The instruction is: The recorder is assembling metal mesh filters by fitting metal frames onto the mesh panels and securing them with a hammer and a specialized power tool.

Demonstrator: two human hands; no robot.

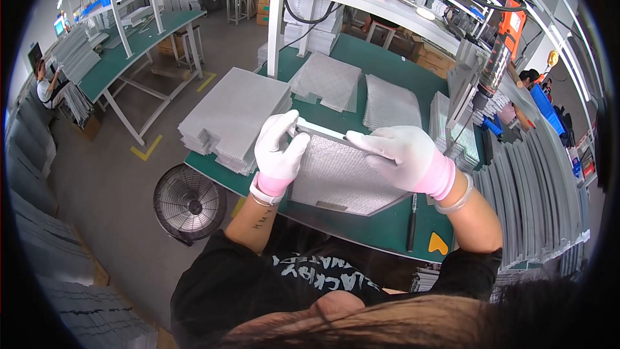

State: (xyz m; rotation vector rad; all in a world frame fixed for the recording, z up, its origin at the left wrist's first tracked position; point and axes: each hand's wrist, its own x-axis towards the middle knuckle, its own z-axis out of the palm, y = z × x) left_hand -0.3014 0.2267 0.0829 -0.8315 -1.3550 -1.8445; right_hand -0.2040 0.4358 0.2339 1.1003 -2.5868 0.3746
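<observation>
A silvery mesh panel (345, 178) with a pale strip along its far edge is tilted up in front of me, above the near edge of the green table (387, 236). My left hand (279, 150), in a white glove with a pink cuff, is closed on the panel's far left corner, thumb and fingers pinching the strip. My gloved right hand (408, 160) grips the far right part of the panel, its fingers stretched along the edge and its thumb hidden. Below my right wrist lie a black-handled tool (412, 223) and a yellow scraper-like piece (438, 243).
Beyond my left hand stands a large stack of grey panels (242, 106). More mesh stacks (391, 102) lie farther back. An orange power screwdriver (504, 52) hangs at the right, above a row of upright grey panels (533, 194). A floor fan (190, 203) stands left of the table.
</observation>
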